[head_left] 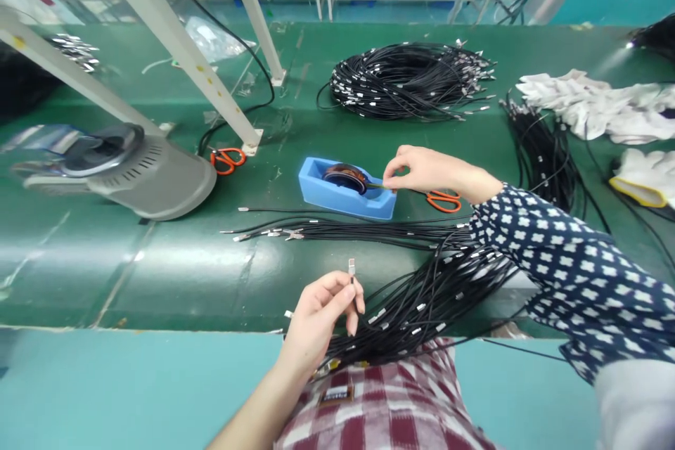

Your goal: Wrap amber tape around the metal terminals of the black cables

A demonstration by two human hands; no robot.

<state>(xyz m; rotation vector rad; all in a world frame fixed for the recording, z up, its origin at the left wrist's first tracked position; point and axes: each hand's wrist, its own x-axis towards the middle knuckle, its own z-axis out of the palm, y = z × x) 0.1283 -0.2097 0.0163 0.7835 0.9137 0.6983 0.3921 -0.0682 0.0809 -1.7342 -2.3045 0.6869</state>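
Note:
My left hand (330, 309) pinches a thin black cable just below its metal plug (351, 266), which points upward. At the front end of a blue tape dispenser (345, 204), my right hand (414, 169) has thumb and forefinger closed on the end of the tape (375, 185). A dark amber tape roll (345, 177) sits in the dispenser. Between me and the dispenser lies a row of black cables (337, 229) with metal ends. A thick bundle of black cables (401, 309) spreads over the table's front edge, partly on my checked apron (369, 415).
Orange-handled scissors (444, 202) lie right of the dispenser, another orange-handled pair (228, 160) left. A coiled cable bundle (406, 81) is behind. White gloves (601, 102) and more cables (543, 155) lie at right. A grey device (152, 176) and white metal posts (195, 49) stand at left.

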